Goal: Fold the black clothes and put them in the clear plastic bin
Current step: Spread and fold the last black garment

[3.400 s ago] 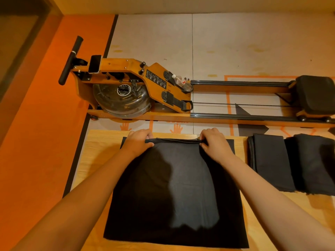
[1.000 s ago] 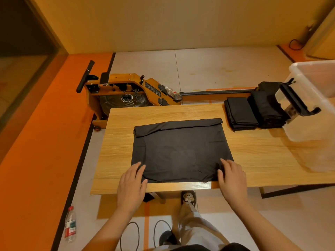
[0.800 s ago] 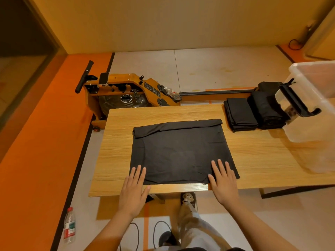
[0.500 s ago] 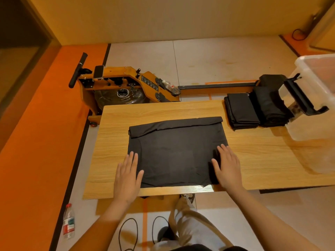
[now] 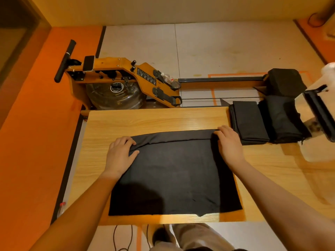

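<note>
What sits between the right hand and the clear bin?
In the head view, two folded black stacks lie side by side between the right hand and the bin.

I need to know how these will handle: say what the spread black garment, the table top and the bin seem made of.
Black garment: soft matte fabric, probably a cotton knit; it creases and rolls at the far edge.
Table top: wood-grain surface with a slight sheen, possibly laminate rather than solid wood.
Bin: translucent, glossy plastic; the table shows through it.
</note>
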